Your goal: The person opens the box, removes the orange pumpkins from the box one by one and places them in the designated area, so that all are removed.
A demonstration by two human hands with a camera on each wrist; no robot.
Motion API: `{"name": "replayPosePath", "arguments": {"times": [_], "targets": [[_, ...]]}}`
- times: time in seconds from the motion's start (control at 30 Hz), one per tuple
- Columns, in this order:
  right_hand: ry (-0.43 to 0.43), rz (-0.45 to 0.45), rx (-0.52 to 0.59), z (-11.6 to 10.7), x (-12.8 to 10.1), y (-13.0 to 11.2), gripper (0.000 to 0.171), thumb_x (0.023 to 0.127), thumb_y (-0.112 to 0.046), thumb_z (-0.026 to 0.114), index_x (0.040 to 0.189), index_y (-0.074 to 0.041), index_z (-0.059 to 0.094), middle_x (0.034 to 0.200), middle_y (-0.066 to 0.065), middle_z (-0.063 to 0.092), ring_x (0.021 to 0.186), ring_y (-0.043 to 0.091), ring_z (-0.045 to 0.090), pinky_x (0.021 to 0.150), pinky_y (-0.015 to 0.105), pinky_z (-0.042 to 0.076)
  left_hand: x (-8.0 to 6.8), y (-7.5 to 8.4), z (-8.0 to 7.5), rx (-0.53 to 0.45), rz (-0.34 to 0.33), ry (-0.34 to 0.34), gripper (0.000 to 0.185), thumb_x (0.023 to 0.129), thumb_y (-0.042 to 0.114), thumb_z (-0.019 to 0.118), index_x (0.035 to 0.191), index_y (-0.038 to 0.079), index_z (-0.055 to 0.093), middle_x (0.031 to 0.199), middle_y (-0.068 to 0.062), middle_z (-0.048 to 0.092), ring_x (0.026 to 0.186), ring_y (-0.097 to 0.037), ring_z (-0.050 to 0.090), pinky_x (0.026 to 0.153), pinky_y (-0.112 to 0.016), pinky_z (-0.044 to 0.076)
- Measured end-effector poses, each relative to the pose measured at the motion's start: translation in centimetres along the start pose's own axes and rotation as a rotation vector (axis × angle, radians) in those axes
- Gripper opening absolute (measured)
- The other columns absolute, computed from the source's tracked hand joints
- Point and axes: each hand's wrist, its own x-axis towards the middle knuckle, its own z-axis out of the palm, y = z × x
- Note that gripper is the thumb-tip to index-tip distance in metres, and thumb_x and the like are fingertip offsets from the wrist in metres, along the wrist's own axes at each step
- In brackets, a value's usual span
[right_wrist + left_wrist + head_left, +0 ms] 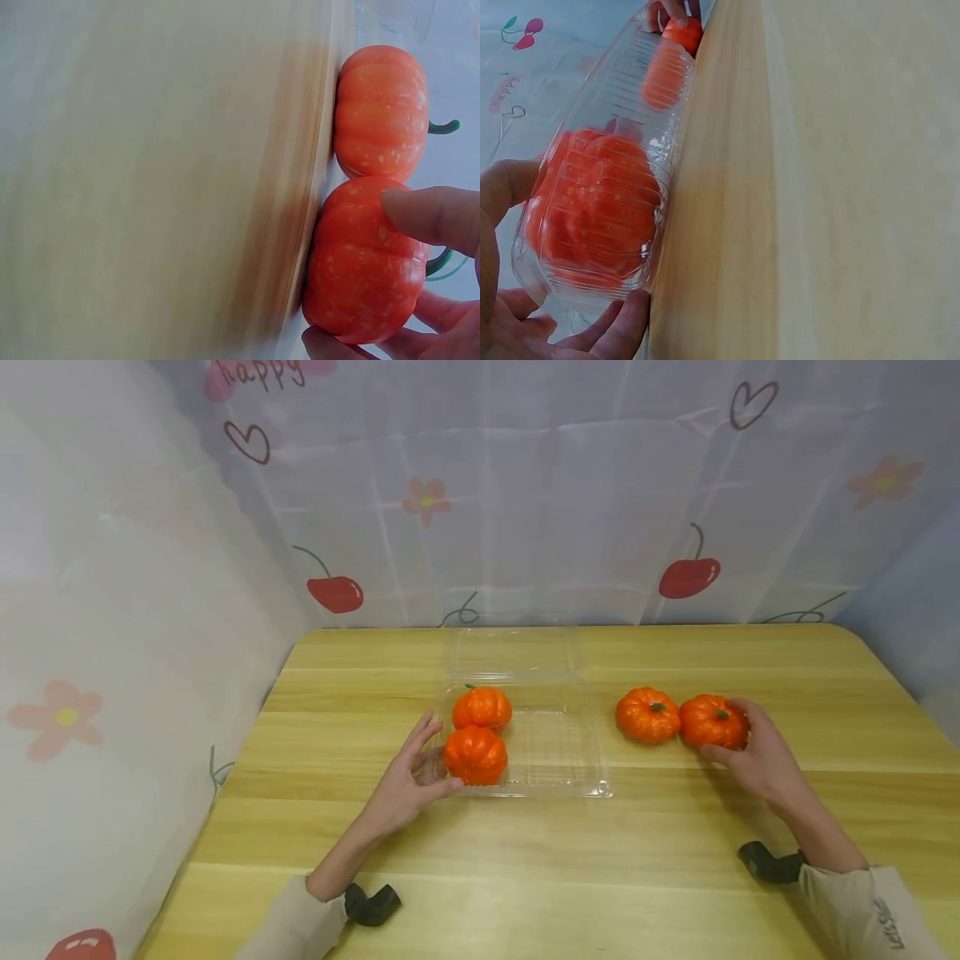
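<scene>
A clear plastic clamshell box [555, 752] lies with its lid [513, 652] folded back. In its left half sit two orange toy pumpkins, a rear one [482, 708] and a front one [476, 757]. My left hand [397, 789] holds the box's left end, thumb at the front corner; the left wrist view shows fingers [630, 319] against its wall. Right of the box, my right hand [757, 756] grips the rightmost pumpkin [364, 262] between thumb and fingers. This pumpkin rests on the table, touching another pumpkin [648, 717] with a green stem.
The light wooden table [525, 877] reaches back to a hanging cloth [540, 527] printed with cherries, flowers and hearts. Black curved pieces [372, 906] show beside both wrists, near the beige sleeves [862, 906].
</scene>
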Motion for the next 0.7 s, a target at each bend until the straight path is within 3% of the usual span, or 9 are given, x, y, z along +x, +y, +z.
{"name": "replayPosePath", "arguments": {"times": [0.7], "targets": [[-0.048, 0.000, -0.014, -0.36, 0.09, -0.06, 0.082, 0.087, -0.004, 0.072, 0.147, 0.015, 0.020, 0.144, 0.044, 0.025, 0.128, 0.063, 0.026, 0.102, 0.074, 0.022, -0.13, 0.06, 0.10, -0.003, -0.014, 0.009, 0.088, 0.084, 0.009, 0.079, 0.155, 0.005, 0.028, 0.164, 0.010, 0.006, 0.137, -0.031, 0.040, 0.100, -0.034, 0.047]]}}
